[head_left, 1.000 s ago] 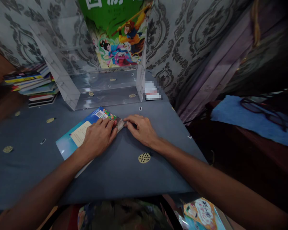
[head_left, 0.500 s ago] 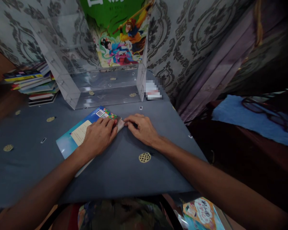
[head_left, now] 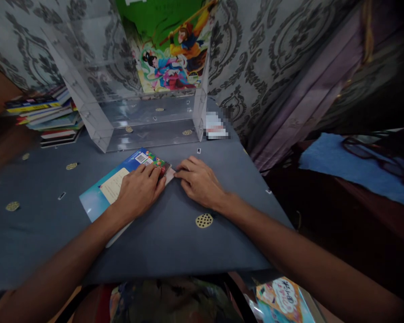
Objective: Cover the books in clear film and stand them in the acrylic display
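Observation:
A blue paperback book [head_left: 96, 202] lies on the table at a slant, with a barcode, a cream text panel and a colourful picture on its upward cover. My left hand [head_left: 139, 188] rests over the cover's right part, its fingers bent together and the thumb along the page edge, holding the book. Just beyond that thumb, a pale page corner [head_left: 170, 175] sticks out. My right hand [head_left: 198, 181] pinches at this corner with thumb and fingertips drawn together. The fingers hide how much paper is between them.
Behind the book stands a clear acrylic rack [head_left: 155, 134] with a green picture book [head_left: 175, 58] upright in it. Stacked books [head_left: 59, 119] sit at the left. Glasses [head_left: 373, 150] lie on a blue cloth [head_left: 326, 154] at the right. Another book [head_left: 283, 296] is below the table edge.
My right hand's fingers have shifted slightly and curled closer together at the page corner. My left hand and the book stay in place; the view has moved a little.

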The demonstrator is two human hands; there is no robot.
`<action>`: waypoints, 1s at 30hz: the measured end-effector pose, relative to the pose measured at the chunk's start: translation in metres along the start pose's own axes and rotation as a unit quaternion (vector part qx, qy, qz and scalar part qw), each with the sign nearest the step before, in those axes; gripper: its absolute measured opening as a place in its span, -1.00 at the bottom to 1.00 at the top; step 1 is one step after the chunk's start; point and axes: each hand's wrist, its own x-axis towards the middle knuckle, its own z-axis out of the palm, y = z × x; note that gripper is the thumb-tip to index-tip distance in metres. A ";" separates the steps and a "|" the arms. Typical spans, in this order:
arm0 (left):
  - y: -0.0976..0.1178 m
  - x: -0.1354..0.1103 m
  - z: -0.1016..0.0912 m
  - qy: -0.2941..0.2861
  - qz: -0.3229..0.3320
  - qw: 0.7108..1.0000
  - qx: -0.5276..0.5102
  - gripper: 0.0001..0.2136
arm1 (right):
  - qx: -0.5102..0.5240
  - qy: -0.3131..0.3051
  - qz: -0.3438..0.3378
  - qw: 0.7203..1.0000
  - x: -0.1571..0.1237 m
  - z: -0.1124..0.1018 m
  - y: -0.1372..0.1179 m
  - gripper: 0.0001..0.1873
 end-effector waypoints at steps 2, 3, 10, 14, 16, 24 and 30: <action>0.000 0.000 0.000 -0.003 0.000 1.000 0.000 -0.65 | -0.002 -0.008 -0.015 1.000 0.000 0.001 -0.002 -0.69; 0.000 0.000 0.000 -0.002 -0.001 1.000 -0.002 -0.65 | 0.000 -0.011 -0.018 1.000 0.000 0.002 -0.002 -0.69; -0.003 0.000 0.002 0.015 -0.012 0.998 -0.061 -0.69 | 0.043 0.004 0.007 0.999 -0.001 0.003 0.001 -0.63; -0.005 0.000 0.002 0.031 -0.010 0.994 -0.100 -0.72 | 0.023 0.003 0.001 1.000 0.000 0.003 0.000 -0.62; -0.006 0.000 0.002 0.029 -0.009 0.994 -0.108 -0.73 | 0.030 0.004 0.004 1.000 0.000 0.003 0.000 -0.61; -0.006 0.000 -0.002 0.022 -0.009 0.992 -0.125 -0.72 | 0.093 0.019 0.025 0.995 0.001 0.005 0.005 -0.64; -0.007 0.000 -0.001 0.007 -0.011 0.992 -0.124 -0.71 | 0.131 0.028 0.043 0.990 0.003 0.005 0.005 -0.74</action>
